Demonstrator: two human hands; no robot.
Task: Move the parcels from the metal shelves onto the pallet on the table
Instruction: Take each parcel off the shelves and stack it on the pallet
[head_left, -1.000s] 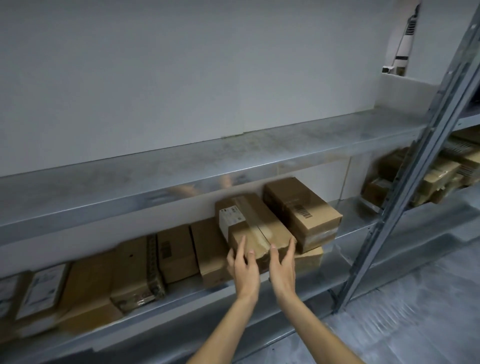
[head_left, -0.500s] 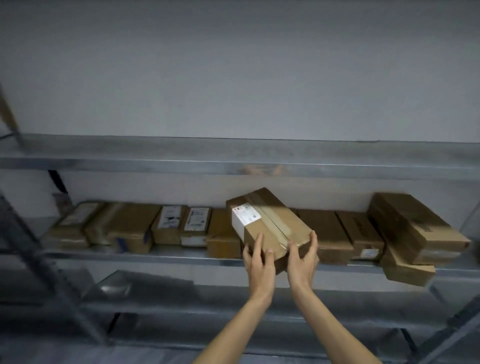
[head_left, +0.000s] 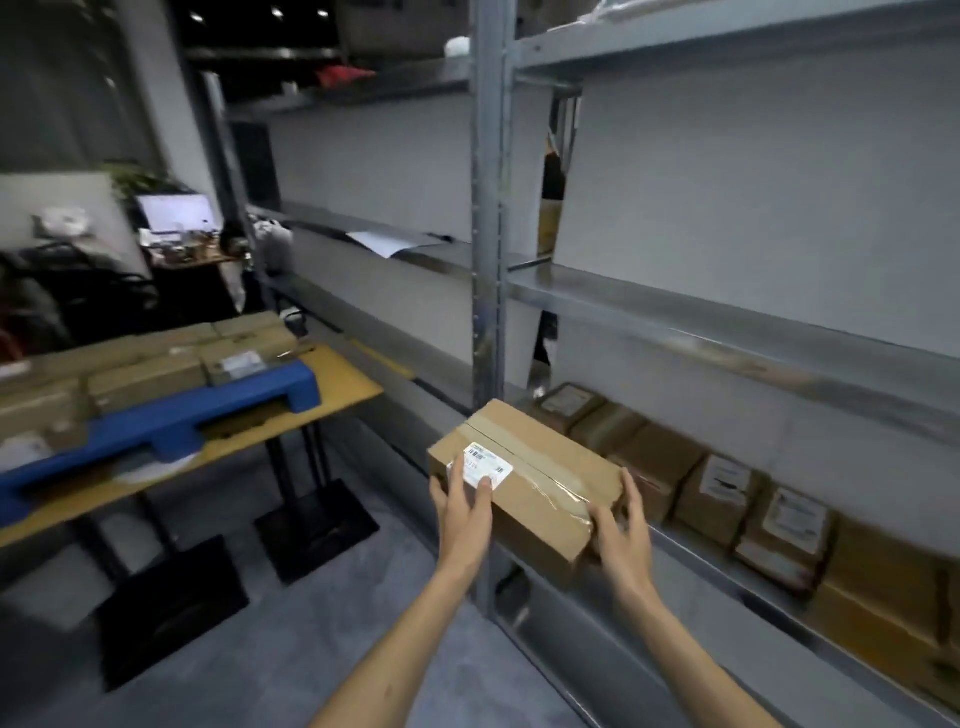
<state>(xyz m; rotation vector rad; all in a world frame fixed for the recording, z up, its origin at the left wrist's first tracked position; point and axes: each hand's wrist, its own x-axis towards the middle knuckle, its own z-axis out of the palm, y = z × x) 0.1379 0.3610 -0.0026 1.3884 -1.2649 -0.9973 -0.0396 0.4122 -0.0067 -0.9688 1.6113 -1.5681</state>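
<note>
I hold a taped brown parcel (head_left: 535, 467) with a white label in the air, just off the front of the metal shelves (head_left: 727, 332). My left hand (head_left: 465, 512) grips its left end, fingers over the label. My right hand (head_left: 621, 530) grips its right end, thumb on top. Several more parcels (head_left: 727, 483) lie in a row on the lower shelf to the right. At the left stands a wooden table (head_left: 337, 387) bearing a blue pallet (head_left: 156, 426) with several parcels (head_left: 145, 374) on it.
A grey shelf upright (head_left: 488, 234) rises just behind the held parcel. The table's black legs and base plates (head_left: 317, 525) stand on the grey floor. A desk with a lit monitor (head_left: 176, 213) and clutter sits at the far left.
The parcel has come off the lower shelf, held in both hands. My view has swung left, bringing the table and blue pallet into sight.
</note>
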